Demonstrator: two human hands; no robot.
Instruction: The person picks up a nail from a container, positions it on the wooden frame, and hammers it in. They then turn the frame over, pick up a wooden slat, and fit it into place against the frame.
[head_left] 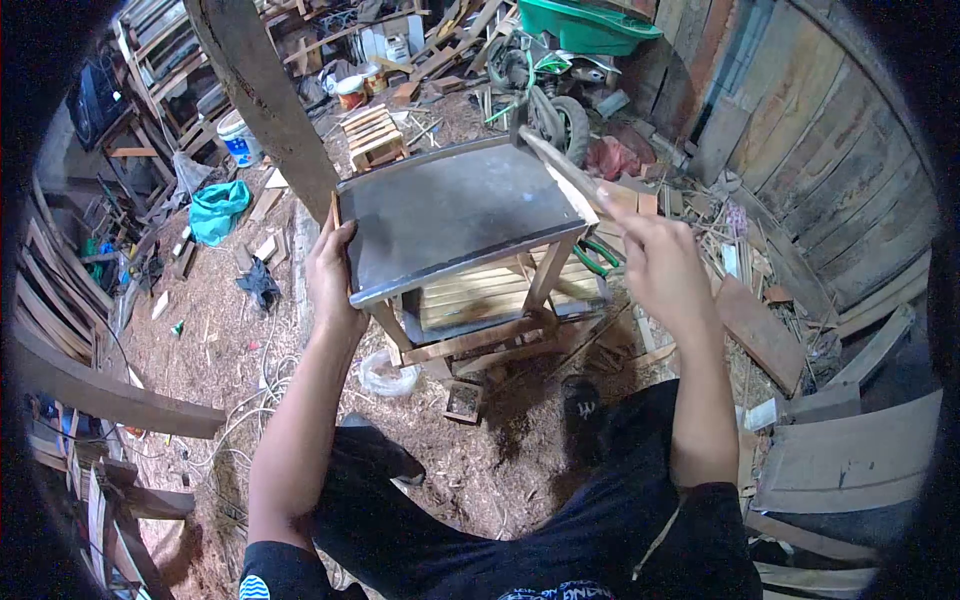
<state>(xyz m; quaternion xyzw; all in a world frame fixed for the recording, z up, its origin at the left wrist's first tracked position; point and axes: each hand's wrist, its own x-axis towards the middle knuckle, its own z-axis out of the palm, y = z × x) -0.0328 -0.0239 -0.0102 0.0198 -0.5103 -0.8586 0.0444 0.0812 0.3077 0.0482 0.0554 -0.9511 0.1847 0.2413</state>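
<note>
A dark, shallow tray-like top point(450, 215) with a raised rim rests level in front of me, above a wooden frame with legs point(547, 275). Beneath it lies a slatted wooden surface point(470, 298). My left hand point(335, 275) grips the left edge of the top, fingers around a thin wood strip on that side. In my right hand point(660, 265) is a hammer point(560, 168), its handle pointing forward-left over the right rim and its dark head near the far right corner. Green-handled pliers point(598, 257) lie below the right edge.
A wooden post point(265, 95) rises just left of the top. Wood shavings and scraps cover the floor. A small square box point(463, 400) and a clear plastic bag point(388, 375) are near my feet. Behind stand a slatted crate point(375, 138), a motorbike point(560, 115) and buckets point(237, 140).
</note>
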